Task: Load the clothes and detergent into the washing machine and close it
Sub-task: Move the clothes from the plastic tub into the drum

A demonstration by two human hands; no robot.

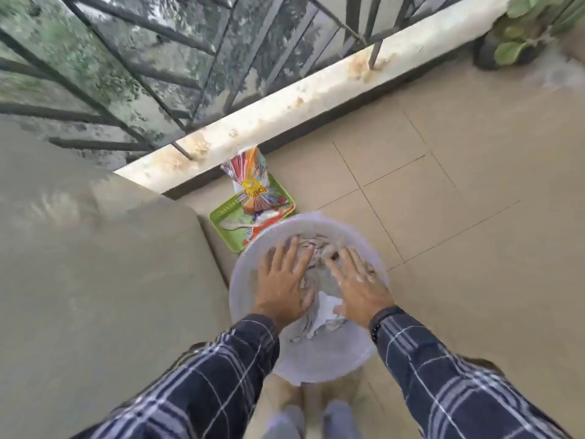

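A white plastic tub (316, 365) stands on the tiled floor just in front of my feet. Crumpled pale clothes (327, 313) lie inside it. My left hand (281, 280) and my right hand (359, 282) reach down into the tub side by side. Their fingers are spread over the clothes, and nothing is lifted. Behind the tub, a colourful detergent bag (250, 182) stands upright in a green tray (232, 240). A large grey-beige covered block (95, 264), apparently the washing machine under a cover, fills the left side. Its lid and opening are hidden.
A low stained ledge (285, 112) with a dark metal railing (158, 74) runs diagonally behind the tray. A potted plant (512, 42) sits in the far right corner. Beige floor tiles (459, 201) stretch to the right of the tub.
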